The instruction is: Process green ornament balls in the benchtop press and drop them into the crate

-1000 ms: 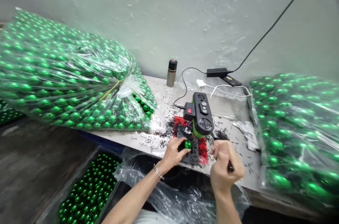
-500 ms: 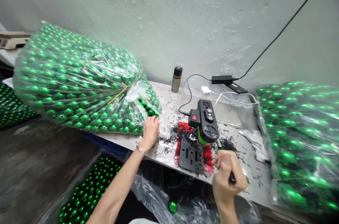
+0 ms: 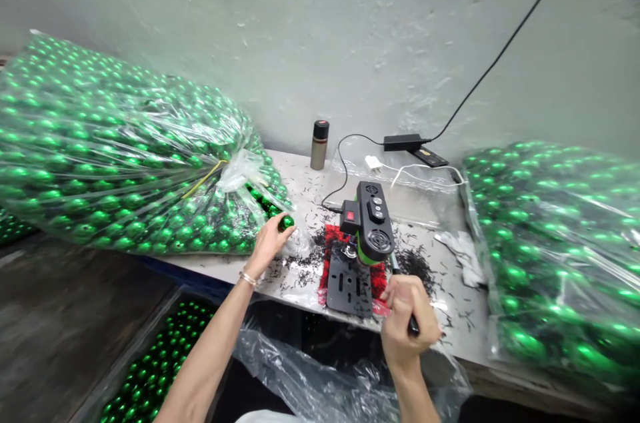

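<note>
Between the fingertips of my left hand (image 3: 270,240) is a shiny green ball (image 3: 287,222), held beside the torn opening of a big clear bag (image 3: 150,163) full of such balls. A yellow tie (image 3: 203,180) cinches the bag's neck. My right hand (image 3: 410,316) is wrapped round the black-gripped lever (image 3: 413,325) of a small black bench machine (image 3: 375,220). The machine's slotted base plate (image 3: 350,283) lies on a red sheet (image 3: 331,256) strewn with black slivers.
A spray-can-like cylinder (image 3: 319,145) stands by the wall. Behind the machine are a power adapter (image 3: 403,142), cables and a white plug (image 3: 373,163). A white glove (image 3: 463,256) and another bag of green balls (image 3: 550,263) lie right. An open bag of balls (image 3: 160,356) sits below the table.
My left hand has drawn a green ball out at the bag's opening. A loose ball seen falling or lying below the table is no longer visible. The view has shifted slightly right.
</note>
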A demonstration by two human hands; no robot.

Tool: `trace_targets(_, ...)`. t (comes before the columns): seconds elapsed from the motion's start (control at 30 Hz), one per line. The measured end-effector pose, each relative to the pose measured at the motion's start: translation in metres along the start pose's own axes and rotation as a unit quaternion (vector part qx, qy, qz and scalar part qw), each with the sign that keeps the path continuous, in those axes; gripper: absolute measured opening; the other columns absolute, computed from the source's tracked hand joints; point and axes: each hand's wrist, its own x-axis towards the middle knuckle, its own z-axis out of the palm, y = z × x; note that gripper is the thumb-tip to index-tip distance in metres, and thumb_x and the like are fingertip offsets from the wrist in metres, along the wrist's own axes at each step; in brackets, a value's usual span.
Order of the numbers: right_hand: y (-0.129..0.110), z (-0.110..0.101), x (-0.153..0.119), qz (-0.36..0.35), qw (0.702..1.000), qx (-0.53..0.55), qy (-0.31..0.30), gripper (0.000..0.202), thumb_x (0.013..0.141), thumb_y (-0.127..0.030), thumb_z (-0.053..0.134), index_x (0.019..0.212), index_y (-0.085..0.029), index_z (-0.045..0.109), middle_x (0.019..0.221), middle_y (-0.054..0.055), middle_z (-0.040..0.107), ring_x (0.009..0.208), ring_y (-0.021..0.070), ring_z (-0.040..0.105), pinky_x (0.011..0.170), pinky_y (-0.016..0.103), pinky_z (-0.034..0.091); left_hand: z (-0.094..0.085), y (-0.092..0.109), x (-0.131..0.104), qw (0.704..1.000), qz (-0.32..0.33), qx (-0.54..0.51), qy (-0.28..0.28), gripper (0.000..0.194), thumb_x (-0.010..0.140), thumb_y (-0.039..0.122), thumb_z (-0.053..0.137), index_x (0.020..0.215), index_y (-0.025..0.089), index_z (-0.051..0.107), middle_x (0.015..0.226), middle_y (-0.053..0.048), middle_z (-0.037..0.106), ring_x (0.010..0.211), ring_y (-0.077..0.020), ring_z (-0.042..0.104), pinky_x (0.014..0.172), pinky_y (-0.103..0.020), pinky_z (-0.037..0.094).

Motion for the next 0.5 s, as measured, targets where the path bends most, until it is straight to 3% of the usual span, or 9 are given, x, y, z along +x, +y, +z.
trace_targets(0.07,0.000,0.001,0.000,-0.001,1.000,0.001,0.004,0.032,0.091,-0.008,0.045,0.061,-0.019,0.042,0.063,-0.002,0.049,0.058,0.0107,0.050,0.054,0.026,0.038,0.002,0.008,-0.017,0.976,-0.087,-0.194,-0.043,0.045,0.076,0.041,0.073,0.113,0.016,0.066,0.094,-0.007,0.071,0.081,-0.0204,0.067,0.079,-0.035,0.052)
trace_targets(0.17,0.000,0.001,-0.001,0.000,1.000,0.004,0.004,0.031,0.091,-0.008,0.044,0.062,-0.020,0.043,0.063,-0.002,0.049,0.058,0.0110,0.049,0.054,0.026,0.038,0.016,0.017,-0.042,0.893,-0.188,-0.397,-0.095,0.045,0.071,0.045,0.077,0.104,0.016,0.069,0.099,-0.007,0.072,0.084,-0.0179,0.068,0.079,-0.031,0.054)
trace_targets(0.27,-0.002,0.000,0.002,0.003,1.000,0.002,-0.001,0.031,0.092,-0.010,0.044,0.062,-0.020,0.044,0.064,-0.002,0.049,0.059,0.0113,0.049,0.055,0.027,0.038,0.037,0.025,-0.060,0.847,-0.241,-0.458,-0.121,0.035,0.068,0.041,0.081,0.091,0.017,0.070,0.098,-0.008,0.073,0.084,-0.0172,0.069,0.074,-0.028,0.055)
trace_targets(0.4,-0.008,-0.001,0.015,0.011,1.000,0.000,-0.016,0.032,0.094,-0.012,0.043,0.063,-0.021,0.043,0.062,-0.002,0.047,0.059,0.0114,0.049,0.056,0.028,0.038,0.062,0.036,-0.073,0.805,-0.274,-0.503,-0.154,0.031,0.069,0.033,0.081,0.092,0.016,0.068,0.096,-0.007,0.074,0.086,-0.0177,0.070,0.081,-0.031,0.058)
trace_targets(0.5,-0.012,-0.001,0.024,0.013,1.000,-0.005,-0.021,0.031,0.094,-0.013,0.044,0.064,-0.021,0.042,0.060,-0.003,0.044,0.059,0.0110,0.049,0.056,0.028,0.037,0.075,0.042,-0.079,0.806,-0.275,-0.500,-0.159,0.036,0.070,0.032,0.081,0.098,0.017,0.066,0.096,-0.006,0.073,0.085,-0.0177,0.071,0.084,-0.034,0.058)
